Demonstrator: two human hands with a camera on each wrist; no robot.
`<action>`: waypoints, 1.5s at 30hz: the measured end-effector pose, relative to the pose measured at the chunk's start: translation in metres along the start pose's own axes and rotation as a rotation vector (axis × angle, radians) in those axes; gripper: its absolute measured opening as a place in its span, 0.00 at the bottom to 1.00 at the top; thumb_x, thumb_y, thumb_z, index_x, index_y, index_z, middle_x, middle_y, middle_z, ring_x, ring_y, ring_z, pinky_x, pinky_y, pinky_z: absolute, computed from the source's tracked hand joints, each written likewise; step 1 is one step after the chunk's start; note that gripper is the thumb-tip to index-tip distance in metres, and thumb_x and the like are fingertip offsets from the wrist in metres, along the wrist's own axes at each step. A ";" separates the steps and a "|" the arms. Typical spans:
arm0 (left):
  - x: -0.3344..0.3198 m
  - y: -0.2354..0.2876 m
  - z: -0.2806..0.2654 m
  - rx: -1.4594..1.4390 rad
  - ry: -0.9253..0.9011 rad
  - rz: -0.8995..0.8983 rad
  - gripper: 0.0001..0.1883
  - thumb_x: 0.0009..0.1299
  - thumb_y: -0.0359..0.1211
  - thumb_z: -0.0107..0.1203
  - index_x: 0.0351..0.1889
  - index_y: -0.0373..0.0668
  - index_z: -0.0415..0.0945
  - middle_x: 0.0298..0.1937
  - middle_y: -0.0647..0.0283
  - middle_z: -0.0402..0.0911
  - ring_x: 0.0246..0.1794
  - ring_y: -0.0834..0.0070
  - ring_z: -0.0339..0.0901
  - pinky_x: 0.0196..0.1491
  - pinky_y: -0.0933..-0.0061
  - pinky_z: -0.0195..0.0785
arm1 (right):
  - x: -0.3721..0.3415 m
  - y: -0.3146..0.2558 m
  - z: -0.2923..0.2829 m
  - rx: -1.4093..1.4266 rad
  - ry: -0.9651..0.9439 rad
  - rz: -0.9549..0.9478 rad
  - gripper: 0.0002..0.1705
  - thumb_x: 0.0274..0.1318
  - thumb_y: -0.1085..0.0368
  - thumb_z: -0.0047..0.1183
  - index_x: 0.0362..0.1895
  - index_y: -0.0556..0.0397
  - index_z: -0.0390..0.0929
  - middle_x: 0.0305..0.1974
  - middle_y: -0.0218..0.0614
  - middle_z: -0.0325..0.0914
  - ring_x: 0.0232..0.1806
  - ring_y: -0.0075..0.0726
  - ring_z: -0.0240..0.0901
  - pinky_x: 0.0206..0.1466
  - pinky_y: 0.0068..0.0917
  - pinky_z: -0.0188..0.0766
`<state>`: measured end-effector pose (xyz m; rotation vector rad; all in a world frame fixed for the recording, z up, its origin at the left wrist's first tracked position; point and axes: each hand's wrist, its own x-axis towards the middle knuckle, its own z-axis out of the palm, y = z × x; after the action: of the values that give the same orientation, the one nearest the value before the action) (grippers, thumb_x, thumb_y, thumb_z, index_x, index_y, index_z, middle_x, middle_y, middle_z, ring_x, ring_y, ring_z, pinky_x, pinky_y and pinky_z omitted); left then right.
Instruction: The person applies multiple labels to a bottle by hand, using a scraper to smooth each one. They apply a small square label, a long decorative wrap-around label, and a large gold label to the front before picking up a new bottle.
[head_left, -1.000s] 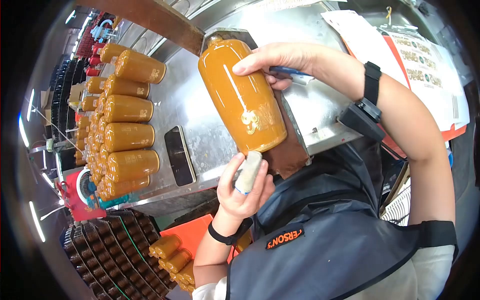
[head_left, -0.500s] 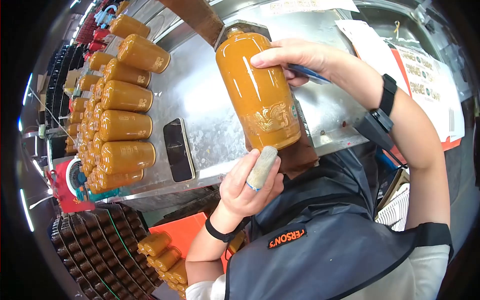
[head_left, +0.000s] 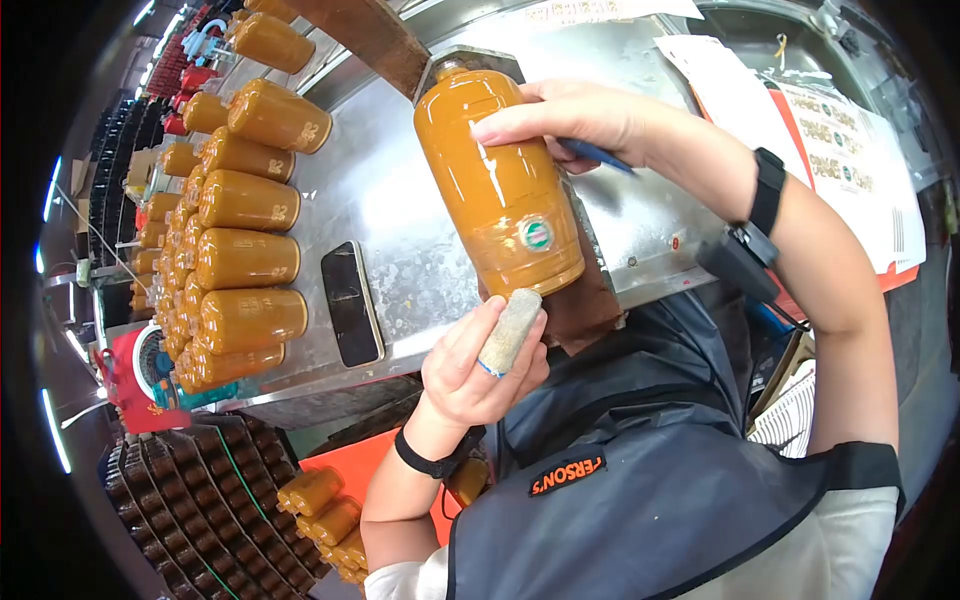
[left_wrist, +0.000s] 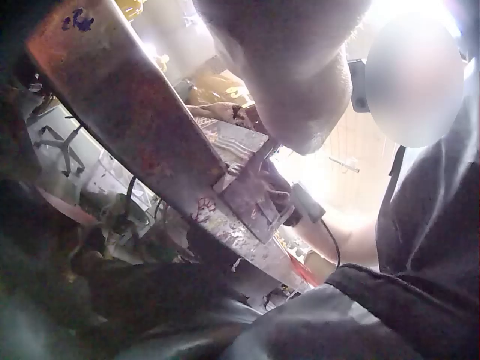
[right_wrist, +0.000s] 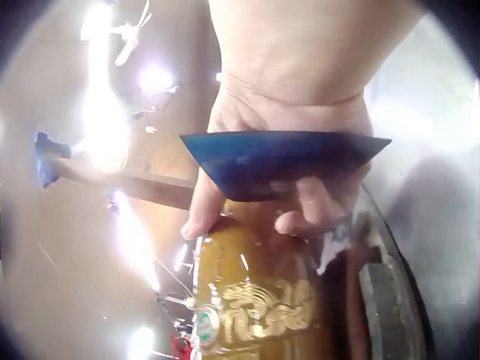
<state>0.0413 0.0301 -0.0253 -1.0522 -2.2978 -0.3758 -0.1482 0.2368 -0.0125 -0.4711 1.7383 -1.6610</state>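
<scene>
An amber bottle (head_left: 490,185) with a gold pattern lies on its side across a brown holder (head_left: 590,315), its neck in a metal bracket (head_left: 478,62). A round green emblem (head_left: 536,234) faces up on it. My right hand (head_left: 570,118) grips the bottle near its shoulder, thumb on top. A blue squeegee blade (right_wrist: 285,161) sits tucked within that same hand. Below the bottle's base, my left hand (head_left: 478,372) presses extended fingertips to it; one finger wears a grey cloth cover (head_left: 510,332) with a blue edge.
Several similar amber bottles (head_left: 250,258) stand in rows on the steel table (head_left: 415,230). A phone (head_left: 352,304) lies between them and the holder. Printed sheets (head_left: 850,150) are at the right. Below the table are dark crates (head_left: 190,490) and more bottles (head_left: 322,495).
The bottle has turned about its length: a gold mark, then a gold dragon pattern, then the green emblem came to face up. Both hands stay in about the same places on it.
</scene>
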 end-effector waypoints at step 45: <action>0.049 -0.023 -0.010 -0.025 -0.130 0.239 0.16 0.60 0.35 0.62 0.47 0.47 0.86 0.48 0.69 0.82 0.58 0.65 0.72 0.51 0.67 0.77 | -0.015 -0.033 0.012 -0.377 0.113 0.019 0.51 0.35 0.28 0.68 0.42 0.69 0.82 0.42 0.54 0.83 0.42 0.47 0.82 0.50 0.33 0.75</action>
<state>0.0019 0.0404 0.0121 -1.3825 -2.2496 -0.2468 -0.1358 0.2335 0.0235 -0.5368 2.1446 -1.3699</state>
